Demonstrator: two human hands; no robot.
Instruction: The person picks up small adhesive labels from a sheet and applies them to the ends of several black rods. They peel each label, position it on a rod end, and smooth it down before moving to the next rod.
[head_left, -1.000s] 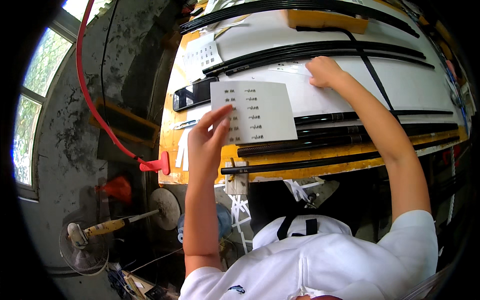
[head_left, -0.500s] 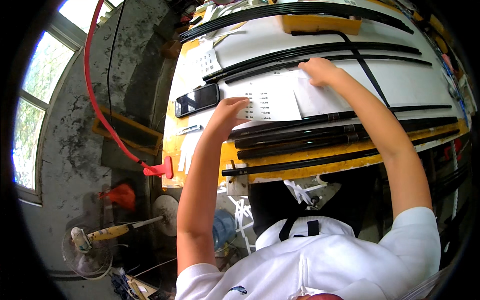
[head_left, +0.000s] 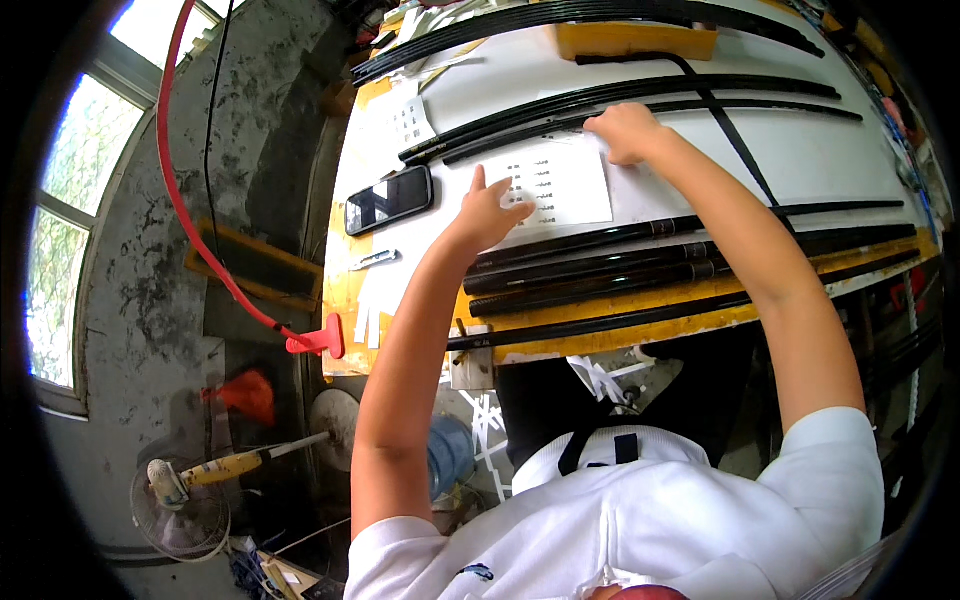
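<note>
A white sheet printed with rows of small dark marks (head_left: 565, 180) lies on the white-covered table in front of me. Over its left part is my left hand (head_left: 490, 212), open, with thumb and fingers spread and nothing gripped. My right hand (head_left: 627, 133) is at the sheet's far right corner, its fingers curled and closed on that edge; the fingertips are partly hidden. Just beyond, close to those fingers, runs a thin black rod (head_left: 740, 108). A dark phone (head_left: 390, 200) lies left of my left hand.
Bundled black rods (head_left: 620, 92) lie farther back, and thicker black tubes (head_left: 590, 280) lie along the near edge. A yellow box (head_left: 635, 42) stands at the back. Near the phone is a small cutter (head_left: 375, 260). A red hose (head_left: 190, 190) hangs at left above a fan (head_left: 180, 500).
My left hand has let go of the sheet's left side and spread its fingers, moving right and away from me. The sheet and my right hand have shifted slightly away from me.
</note>
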